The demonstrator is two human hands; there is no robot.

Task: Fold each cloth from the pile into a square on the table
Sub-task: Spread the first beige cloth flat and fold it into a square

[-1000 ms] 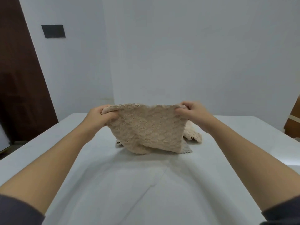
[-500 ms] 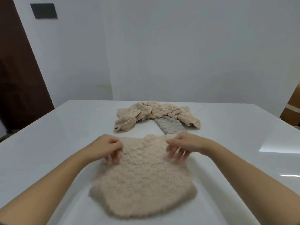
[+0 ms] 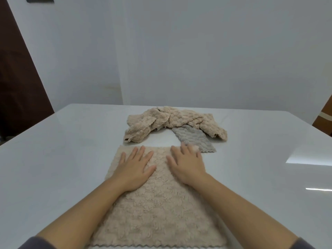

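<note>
Both hands, left hand [image 3: 133,167] and right hand [image 3: 186,165], lie flat with fingers spread on the beige cloth [image 3: 158,212]; the pile [image 3: 172,123] sits beyond on the table [image 3: 62,159].

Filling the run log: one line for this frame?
step: smoothing | left hand, right hand: flat on beige cloth | cloth pile: unfolded, behind

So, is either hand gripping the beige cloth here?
No, left hand and right hand lie flat, fingers straight, on the beige cloth.
</note>
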